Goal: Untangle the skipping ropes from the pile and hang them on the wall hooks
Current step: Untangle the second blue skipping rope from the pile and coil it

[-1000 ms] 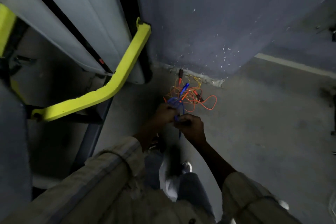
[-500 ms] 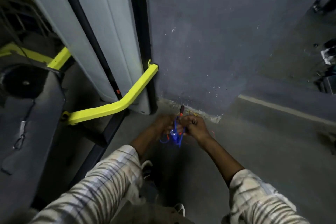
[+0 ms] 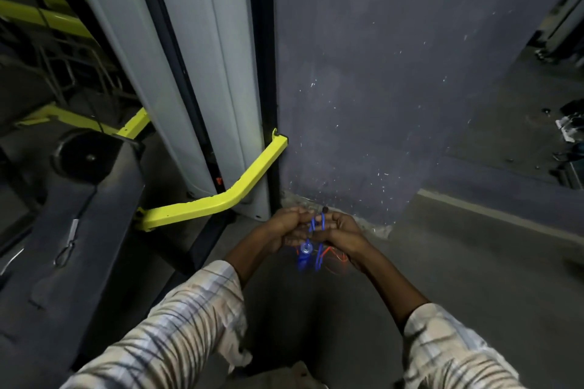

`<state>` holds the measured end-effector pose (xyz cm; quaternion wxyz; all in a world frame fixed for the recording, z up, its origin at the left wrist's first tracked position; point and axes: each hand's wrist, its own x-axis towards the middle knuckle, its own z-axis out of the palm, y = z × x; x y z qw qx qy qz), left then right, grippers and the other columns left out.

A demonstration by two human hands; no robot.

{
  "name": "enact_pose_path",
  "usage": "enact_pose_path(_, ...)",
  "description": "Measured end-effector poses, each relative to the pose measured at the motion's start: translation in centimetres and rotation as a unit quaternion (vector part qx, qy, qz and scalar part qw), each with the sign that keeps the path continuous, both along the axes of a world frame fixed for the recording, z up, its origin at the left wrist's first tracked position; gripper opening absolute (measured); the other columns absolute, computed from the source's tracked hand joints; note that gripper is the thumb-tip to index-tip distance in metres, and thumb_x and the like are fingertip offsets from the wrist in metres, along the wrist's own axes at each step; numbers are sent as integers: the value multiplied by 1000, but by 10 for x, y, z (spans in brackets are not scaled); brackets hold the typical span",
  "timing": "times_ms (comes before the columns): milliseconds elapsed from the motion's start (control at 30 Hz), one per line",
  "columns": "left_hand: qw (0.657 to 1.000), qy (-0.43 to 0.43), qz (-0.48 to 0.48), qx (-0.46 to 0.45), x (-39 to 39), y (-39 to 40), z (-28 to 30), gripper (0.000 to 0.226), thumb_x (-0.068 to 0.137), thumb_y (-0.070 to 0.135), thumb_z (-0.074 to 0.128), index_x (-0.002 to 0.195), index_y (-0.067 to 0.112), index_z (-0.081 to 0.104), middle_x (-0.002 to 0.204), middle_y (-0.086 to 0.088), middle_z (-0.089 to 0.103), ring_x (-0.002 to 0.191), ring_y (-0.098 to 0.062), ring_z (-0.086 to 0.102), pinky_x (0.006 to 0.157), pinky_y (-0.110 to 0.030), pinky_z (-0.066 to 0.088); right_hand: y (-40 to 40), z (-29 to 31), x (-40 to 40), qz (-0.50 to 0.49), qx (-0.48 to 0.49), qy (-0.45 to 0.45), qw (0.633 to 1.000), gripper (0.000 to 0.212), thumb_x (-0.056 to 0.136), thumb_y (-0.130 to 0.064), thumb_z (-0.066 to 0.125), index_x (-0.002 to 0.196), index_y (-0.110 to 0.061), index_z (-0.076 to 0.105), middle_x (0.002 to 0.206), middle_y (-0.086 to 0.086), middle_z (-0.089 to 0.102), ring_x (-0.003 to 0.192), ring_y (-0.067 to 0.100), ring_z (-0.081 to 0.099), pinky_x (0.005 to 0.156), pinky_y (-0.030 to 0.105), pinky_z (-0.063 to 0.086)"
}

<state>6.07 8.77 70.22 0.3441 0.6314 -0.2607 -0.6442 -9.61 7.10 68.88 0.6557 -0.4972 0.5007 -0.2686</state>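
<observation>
We are pinching the blue rope (image 3: 317, 224) with both left hand (image 3: 286, 227) and right hand (image 3: 343, 232), working it free of the orange rope (image 3: 336, 257). Next we are likely needing to find a wall hook, none showing

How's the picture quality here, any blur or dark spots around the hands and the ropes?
Head view: dim overall; the blue rope glows and smears below the left hand and right hand; the orange rope is faint; the wide lens bends the yellow bar.
</observation>
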Motion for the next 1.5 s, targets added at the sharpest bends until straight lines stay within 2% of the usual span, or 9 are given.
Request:
enact_pose_path(133,998,51,-12,20,20,3,-8,18,93,24,66,94,7,72,88,-16,71,67,-22,65,58,-29,57,4,2,14,11,29,-41,999,25,84,14,70,107,7,70,92,23,75,70,23,75,71,32,65)
enact_pose_path(367,997,-45,-45,43,52,12,-14,36,95,26,65,65,11,50,38,5,42,27,-6,30,32,-17,29,0,-7,13,-109,-39,117,986,9,91,4,62,97,-3,61,81,25,68,47,15,59,50,26,51)
enact_pose_path(567,968,18,-199,149,76,16,-6,24,101,19,50,96,5,69,44,9,30,30,-6,17,35,-13,21,16,-30,6,86,-137,237,958,66,73,3,80,127,-27,55,88,0,66,75,15,64,68,27,55)
enact_pose_path(733,968,65,-216,113,82,23,14,27,97,18,50,86,3,70,48,7,41,31,-5,22,39,-13,22,30,-61,27,182,-197,305,914,10,77,-31,79,84,-24,77,85,-2,74,84,15,70,83,33,56)
enact_pose_path(833,973,84,-192,98,95,25,29,27,91,21,54,77,3,70,48,6,38,32,-3,21,34,-14,20,36,-71,31,150,-245,325,901,28,91,-25,72,64,-32,67,73,-10,59,74,5,55,79,26,43)
enact_pose_path(933,977,68,-185,78,107,24,45,27,89,22,53,71,5,65,48,7,32,32,-3,18,34,-16,15,36,-73,25,114,-253,359,891,42,88,-61,56,78,-25,75,101,-2,59,99,14,49,93,32,38)
enact_pose_path(1167,977,55,-193,75,109,35,54,28,87,22,50,70,6,64,49,7,30,33,-4,17,36,-15,13,33,-38,44,53,-182,103,976,36,105,-32,53,78,-17,72,65,5,69,66,24,60,69,34,49)
enact_pose_path(1333,961,238,-138,32,124,38,65,20,93,20,53,81,6,61,51,8,33,38,-3,20,34,-15,14,34,-30,43,-12,-146,52,988,29,107,-26,51,85,-10,61,62,2,44,56,15,45,55,26,44)
enact_pose_path(1500,929,355,-97,-32,158,36,96,16,92,18,49,81,9,57,49,9,30,44,-3,12,34,-15,12,40,-42,16,4,-127,53,991,27,106,-21,53,83,-11,63,62,-2,54,60,17,50,57,24,41)
